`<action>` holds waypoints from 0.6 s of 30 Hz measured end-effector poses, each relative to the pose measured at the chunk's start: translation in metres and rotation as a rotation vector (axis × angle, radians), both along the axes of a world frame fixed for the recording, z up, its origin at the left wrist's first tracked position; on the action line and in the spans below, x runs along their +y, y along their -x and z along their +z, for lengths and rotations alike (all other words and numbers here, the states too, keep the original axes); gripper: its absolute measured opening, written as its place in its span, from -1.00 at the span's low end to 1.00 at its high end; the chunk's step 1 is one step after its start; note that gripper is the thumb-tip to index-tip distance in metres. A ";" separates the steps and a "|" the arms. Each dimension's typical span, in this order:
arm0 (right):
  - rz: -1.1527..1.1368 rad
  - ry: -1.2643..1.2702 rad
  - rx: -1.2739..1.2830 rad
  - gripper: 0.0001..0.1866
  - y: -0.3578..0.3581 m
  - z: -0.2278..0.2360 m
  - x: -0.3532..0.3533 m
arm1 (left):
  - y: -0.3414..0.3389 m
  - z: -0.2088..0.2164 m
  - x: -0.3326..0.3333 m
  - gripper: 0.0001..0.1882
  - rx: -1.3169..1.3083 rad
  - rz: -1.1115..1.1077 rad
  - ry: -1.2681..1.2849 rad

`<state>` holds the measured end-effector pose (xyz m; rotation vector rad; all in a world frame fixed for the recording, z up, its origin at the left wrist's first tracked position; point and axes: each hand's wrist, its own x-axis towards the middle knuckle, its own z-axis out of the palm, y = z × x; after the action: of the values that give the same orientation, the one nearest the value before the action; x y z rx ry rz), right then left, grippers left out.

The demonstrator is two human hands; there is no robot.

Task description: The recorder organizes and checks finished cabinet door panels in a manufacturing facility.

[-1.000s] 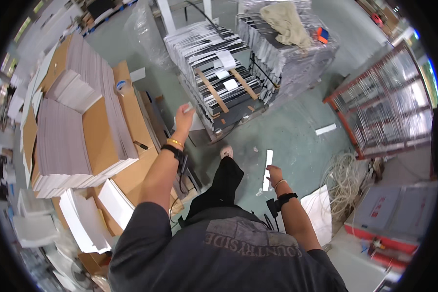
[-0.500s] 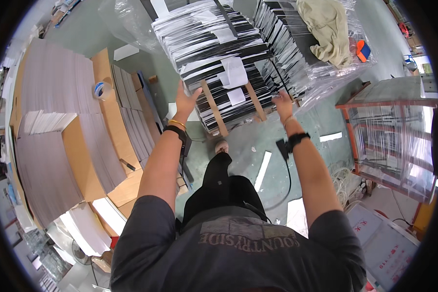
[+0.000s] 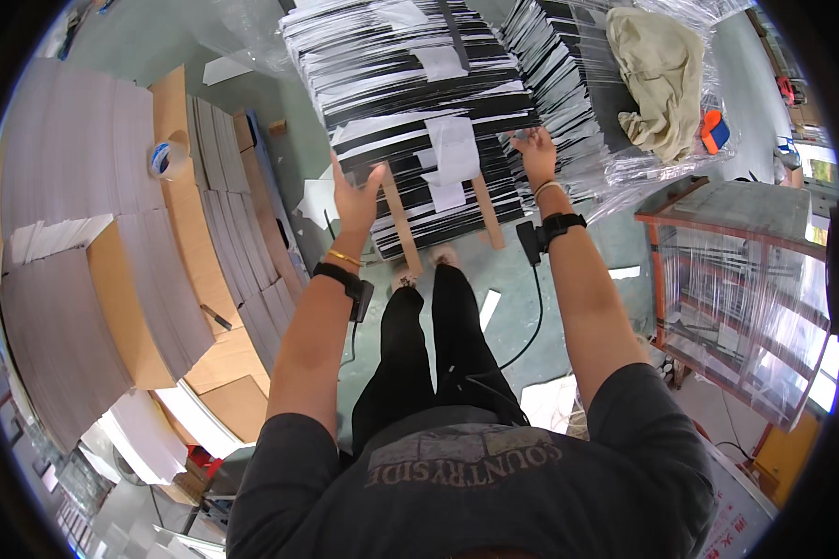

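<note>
A tall stack of black and white sheets [image 3: 410, 102] stands in front of me, with white paper slips [image 3: 452, 149] on its near face. At its left near corner is my left hand [image 3: 356, 200], thumb over the front and fingers along the side, partly hidden by the sheets. My right hand [image 3: 537, 160] is at the right near corner of the same black upper layer, its fingers curled at the edge. Two wooden strips [image 3: 399, 210] stick out toward me from the lower part of the stack. A dark strap with a device and cable is on each wrist.
Piles of grey board [image 3: 75, 140] stand at the left, with a tape roll [image 3: 168, 160] on brown board. Behind right is a film-wrapped stack [image 3: 569, 102] bearing a beige cloth [image 3: 657, 74] and an orange-blue object [image 3: 714, 131]. A film-wrapped red-framed rack [image 3: 736, 289] stands right.
I have stepped closer to the stack, and both feet now show beside it. My right hand has moved up and slightly left along the stack's edge; the left stays at its corner.
</note>
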<state>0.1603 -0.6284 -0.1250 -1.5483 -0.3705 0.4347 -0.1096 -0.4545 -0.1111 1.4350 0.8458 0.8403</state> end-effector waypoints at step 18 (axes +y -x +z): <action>0.117 0.082 0.067 -0.41 0.019 0.014 -0.018 | 0.015 -0.011 -0.020 -0.52 0.049 0.125 0.128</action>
<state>0.1415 -0.6465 -0.1108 -1.5928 -0.3965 0.5980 -0.1242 -0.4746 -0.1223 1.3052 1.0170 0.8323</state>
